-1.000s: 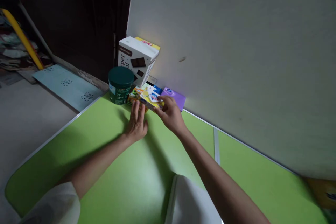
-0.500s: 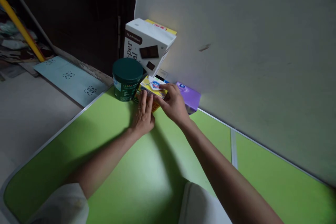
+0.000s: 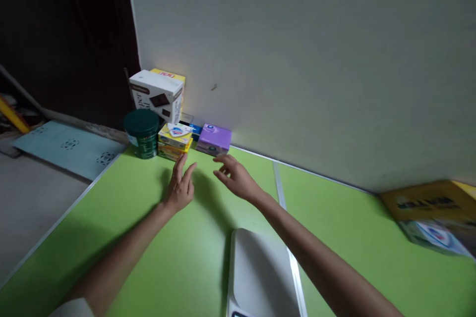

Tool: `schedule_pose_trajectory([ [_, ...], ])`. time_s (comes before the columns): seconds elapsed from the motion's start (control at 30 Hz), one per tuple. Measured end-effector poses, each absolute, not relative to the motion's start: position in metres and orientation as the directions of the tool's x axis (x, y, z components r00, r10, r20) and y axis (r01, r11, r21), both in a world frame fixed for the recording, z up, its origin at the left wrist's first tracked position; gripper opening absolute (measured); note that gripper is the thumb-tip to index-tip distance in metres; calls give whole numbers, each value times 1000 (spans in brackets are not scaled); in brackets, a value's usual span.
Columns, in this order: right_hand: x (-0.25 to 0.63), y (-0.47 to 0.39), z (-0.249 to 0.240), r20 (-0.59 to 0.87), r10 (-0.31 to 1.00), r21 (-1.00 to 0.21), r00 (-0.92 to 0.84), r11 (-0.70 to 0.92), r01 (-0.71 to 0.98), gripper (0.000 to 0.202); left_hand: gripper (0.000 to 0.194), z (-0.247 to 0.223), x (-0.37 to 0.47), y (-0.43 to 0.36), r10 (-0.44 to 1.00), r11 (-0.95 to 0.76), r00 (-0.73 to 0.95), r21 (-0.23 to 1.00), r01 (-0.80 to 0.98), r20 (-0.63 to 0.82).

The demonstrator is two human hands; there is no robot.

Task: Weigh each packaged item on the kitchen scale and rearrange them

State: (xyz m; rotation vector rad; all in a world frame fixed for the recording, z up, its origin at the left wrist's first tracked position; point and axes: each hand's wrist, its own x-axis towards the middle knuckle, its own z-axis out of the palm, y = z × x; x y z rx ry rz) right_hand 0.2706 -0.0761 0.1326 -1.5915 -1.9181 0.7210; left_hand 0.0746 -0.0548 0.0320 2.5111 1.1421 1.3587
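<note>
Two yellow boxes are stacked on the green table; the upper one has a shield logo and the lower one sits beneath it. My left hand is just in front of the stack, fingers spread, holding nothing. My right hand hovers in front of the purple box, fingers apart and slightly curled, with nothing in it. A green tub with a dark lid stands left of the stack. Behind them is a white box with a yellow box at its back.
A white device lies on the near part of the green table. At the right stand a brown carton and a white-and-blue box. The wall runs along the table's back edge. A blue patterned board lies left of the table.
My right hand has let go of the upper yellow box and drawn back. My left hand has come away from the stack too. The view has swung right, showing the carton.
</note>
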Motion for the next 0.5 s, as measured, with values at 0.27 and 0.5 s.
schedule_pose_trajectory([
  [0.27,398,-235,145,-137,981,-825,135,-189,533,30,32,108,148,-126,555,-771,721,582,258,415],
  [0.5,501,-348,106,20,883,-944,469,-138,300,30,37,138,289,-208,138,-689,986,707,162,-91],
])
